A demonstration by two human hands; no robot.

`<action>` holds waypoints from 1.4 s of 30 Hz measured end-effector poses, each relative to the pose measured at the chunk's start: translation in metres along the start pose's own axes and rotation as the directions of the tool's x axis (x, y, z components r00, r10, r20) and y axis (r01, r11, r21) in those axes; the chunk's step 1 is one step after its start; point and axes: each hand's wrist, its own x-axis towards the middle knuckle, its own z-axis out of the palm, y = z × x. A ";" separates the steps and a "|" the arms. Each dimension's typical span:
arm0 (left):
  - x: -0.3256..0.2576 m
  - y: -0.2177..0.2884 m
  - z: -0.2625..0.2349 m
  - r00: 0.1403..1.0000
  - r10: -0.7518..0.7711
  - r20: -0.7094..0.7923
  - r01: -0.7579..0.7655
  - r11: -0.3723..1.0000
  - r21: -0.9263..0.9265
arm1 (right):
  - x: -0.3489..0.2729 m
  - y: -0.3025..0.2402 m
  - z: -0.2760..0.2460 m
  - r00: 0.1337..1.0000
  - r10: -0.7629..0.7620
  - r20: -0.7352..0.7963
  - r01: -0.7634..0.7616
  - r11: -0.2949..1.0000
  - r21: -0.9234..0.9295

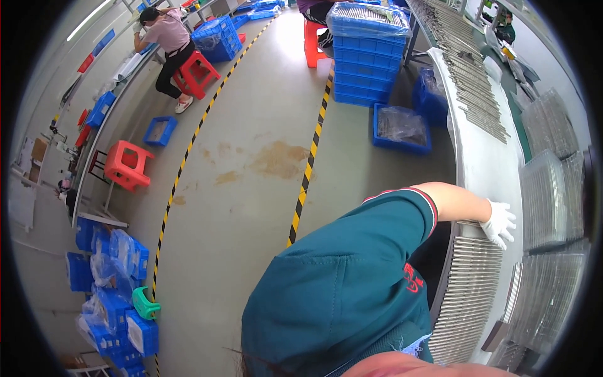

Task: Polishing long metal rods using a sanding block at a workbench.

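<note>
My left hand (499, 224), in a white glove, reaches out over the bench with its fingers spread. It lies at the far end of a row of thin metal rods (468, 292), touching or just above them; I cannot tell which. The rods lie side by side on a white covering (487, 169). Part of the row's far end is hidden under my hand and forearm. My right hand is out of view.
Clear plastic trays (543, 201) stand along the bench's right side, near a dark block (495, 336). More rods (468, 81) lie farther up. Blue crates (367, 69) are stacked on the floor beyond. A person (169, 38) sits at the left bench, near a red stool (129, 164).
</note>
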 end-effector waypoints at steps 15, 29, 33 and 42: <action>-0.045 -0.057 -0.010 0.998 0.004 0.064 -0.009 0.997 0.076 | 0.016 -0.108 -0.036 1.000 0.012 0.018 -0.007 0.971 -0.238; -0.046 -0.002 -0.050 0.846 0.533 -0.008 -0.503 0.804 0.317 | -0.001 -0.092 -0.034 0.971 0.238 0.009 -0.227 0.937 -0.266; -0.041 0.019 -0.045 0.872 0.489 0.004 -0.470 0.836 0.284 | -0.004 -0.113 -0.032 0.940 0.336 -0.053 -0.340 0.932 -0.123; -0.052 -0.040 -0.053 0.946 0.324 0.024 -0.317 0.907 0.277 | -0.004 -0.123 -0.030 0.918 0.390 -0.073 -0.396 0.910 -0.121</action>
